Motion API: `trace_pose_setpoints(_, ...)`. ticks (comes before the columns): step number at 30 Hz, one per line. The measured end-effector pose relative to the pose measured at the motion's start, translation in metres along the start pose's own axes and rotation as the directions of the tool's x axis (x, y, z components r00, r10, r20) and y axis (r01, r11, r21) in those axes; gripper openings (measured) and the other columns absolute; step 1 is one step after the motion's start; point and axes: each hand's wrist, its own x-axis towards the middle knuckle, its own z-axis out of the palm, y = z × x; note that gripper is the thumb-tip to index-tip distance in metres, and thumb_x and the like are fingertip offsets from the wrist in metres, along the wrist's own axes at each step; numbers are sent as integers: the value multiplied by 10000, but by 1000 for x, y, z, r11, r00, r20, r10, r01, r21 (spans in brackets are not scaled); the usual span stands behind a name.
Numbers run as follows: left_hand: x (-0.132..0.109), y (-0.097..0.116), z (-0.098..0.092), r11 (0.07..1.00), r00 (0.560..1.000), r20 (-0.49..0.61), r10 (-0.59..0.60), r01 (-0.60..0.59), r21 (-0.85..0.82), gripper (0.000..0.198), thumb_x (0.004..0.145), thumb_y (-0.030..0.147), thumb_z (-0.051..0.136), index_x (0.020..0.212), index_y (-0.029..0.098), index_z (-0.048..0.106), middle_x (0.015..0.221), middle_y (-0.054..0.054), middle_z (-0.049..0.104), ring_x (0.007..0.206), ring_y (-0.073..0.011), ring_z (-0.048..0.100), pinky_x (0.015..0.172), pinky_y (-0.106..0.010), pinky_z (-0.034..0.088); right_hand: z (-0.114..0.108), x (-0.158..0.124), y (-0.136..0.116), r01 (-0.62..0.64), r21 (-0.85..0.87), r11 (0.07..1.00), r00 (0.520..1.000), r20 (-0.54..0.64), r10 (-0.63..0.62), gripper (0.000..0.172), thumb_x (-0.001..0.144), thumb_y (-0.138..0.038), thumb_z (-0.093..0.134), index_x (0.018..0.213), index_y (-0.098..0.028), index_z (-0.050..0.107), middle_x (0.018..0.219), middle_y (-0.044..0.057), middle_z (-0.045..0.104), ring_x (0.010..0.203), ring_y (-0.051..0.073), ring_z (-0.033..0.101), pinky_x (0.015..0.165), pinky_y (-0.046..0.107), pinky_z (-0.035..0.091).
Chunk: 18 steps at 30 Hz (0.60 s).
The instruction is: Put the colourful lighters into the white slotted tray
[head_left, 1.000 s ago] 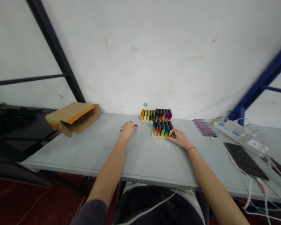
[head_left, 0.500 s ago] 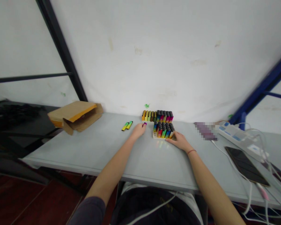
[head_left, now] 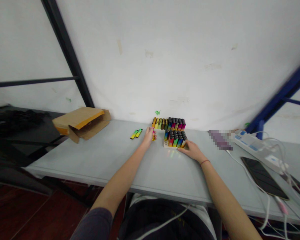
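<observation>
My left hand is closed on one coloured lighter, held upright just left of a small tray of lighters. My right hand rests on the grey table, its fingers against the tray's near right corner. A second row of lighters stands behind the tray by the wall. Two loose yellow-green lighters lie on the table to the left of my left hand.
An open cardboard box lies at the table's back left. A power strip, a dark phone and several cables sit at the right. Dark metal frame bars stand at the left, a blue one at the right.
My left hand picked one lighter from the loose ones at the left and carried it right towards the tray, turning it upright. Two lighters stayed behind. My right hand kept still.
</observation>
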Motion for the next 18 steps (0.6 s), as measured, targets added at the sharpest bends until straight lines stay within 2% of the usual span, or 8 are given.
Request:
trace_pose_setpoints(3, -3, 0, 3, 999, 999, 23, 36, -36, 19, 299, 927, 465, 580, 827, 217, 446, 574, 91, 460, 365, -42, 370, 392, -160, 270, 0, 0, 1, 5, -2, 1000, 1000, 8, -5, 341, 816, -554, 651, 871, -231, 556, 906, 85, 692, 868, 272, 646, 789, 369, 498)
trace_pose_setpoints(7, -4, -2, 5, 1000, 1000, -16, 26, -26, -5, 358, 981, 455, 429, 745, 191, 486, 482, 95, 358, 330, -42, 259, 370, -184, 184, 1, 0, 1, 6, -6, 1000, 1000, -1, -6, 329, 818, -543, 654, 873, -233, 558, 913, 82, 696, 878, 271, 649, 803, 372, 499)
trace_pose_setpoints(10, -2, -2, 6, 999, 999, -32, 16, -18, -39, 450, 984, 506, 385, 665, 197, 458, 467, 74, 371, 344, -56, 317, 383, -197, 245, 2, 0, 2, 9, -2, 1000, 1000, -2, -9, 326, 819, -543, 653, 867, -234, 560, 907, 78, 697, 873, 269, 650, 798, 372, 503)
trace_pose_setpoints(13, 0, -2, 6, 995, 999, -23, 37, -39, -95, 484, 958, 599, 394, 667, 213, 431, 483, 61, 412, 370, -70, 381, 407, -201, 308, 2, 0, 3, 10, -1, 1000, 1000, -2, -10, 331, 819, -548, 651, 872, -234, 561, 907, 76, 697, 868, 265, 648, 794, 369, 503)
trace_pose_setpoints(18, -1, 0, 6, 994, 996, -2, -93, 93, -57, 518, 953, 634, 310, 658, 220, 414, 421, 89, 290, 309, -64, 220, 359, -201, 168, 3, 0, 4, 9, -10, 1000, 1000, 2, -9, 336, 823, -556, 642, 871, -235, 555, 904, 75, 696, 859, 259, 644, 787, 365, 500)
